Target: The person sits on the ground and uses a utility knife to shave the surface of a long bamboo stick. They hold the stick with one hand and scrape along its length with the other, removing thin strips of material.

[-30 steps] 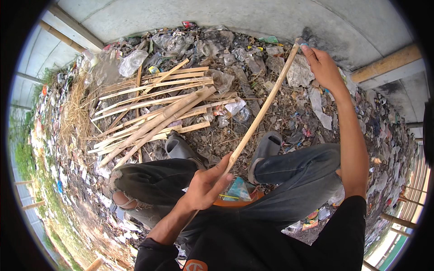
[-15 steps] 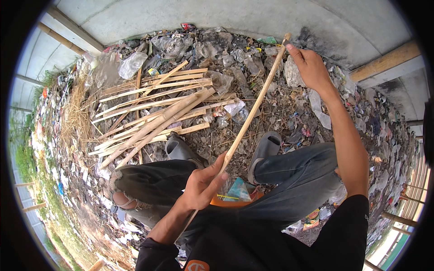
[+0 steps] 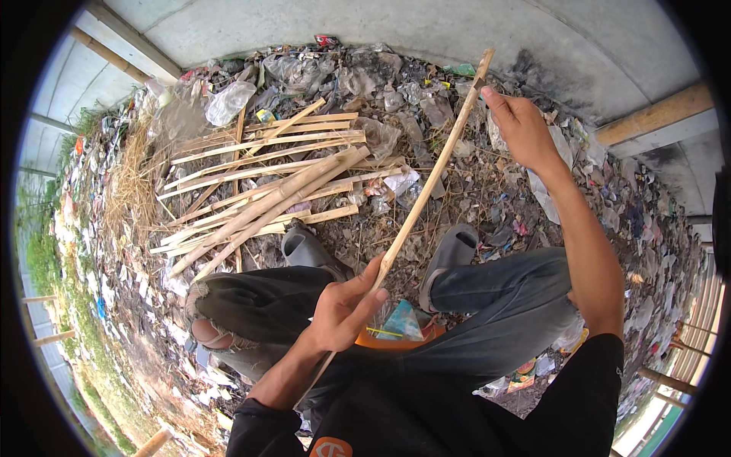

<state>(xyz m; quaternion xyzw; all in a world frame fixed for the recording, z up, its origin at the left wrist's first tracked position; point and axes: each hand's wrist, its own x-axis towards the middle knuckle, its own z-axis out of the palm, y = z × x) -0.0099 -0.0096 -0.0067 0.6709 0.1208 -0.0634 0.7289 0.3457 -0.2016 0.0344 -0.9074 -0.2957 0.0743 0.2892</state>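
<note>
Littered ground, left hand (image 3: 346,308) grip closed on bamboo strip (image 3: 426,186), right hand (image 3: 521,126) seemingly pinching its top, fingertips hidden.

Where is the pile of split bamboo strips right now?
In the head view, the pile of split bamboo strips lies on littered ground, upper left, beyond the grey slipper and left of the held bamboo stick.

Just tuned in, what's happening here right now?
A seated person holds a long bamboo strip slanted across their knees. The left hand grips its lower part; the right hand is at its far end near the concrete wall. A pile of bamboo strips lies on the littered ground ahead.
</note>
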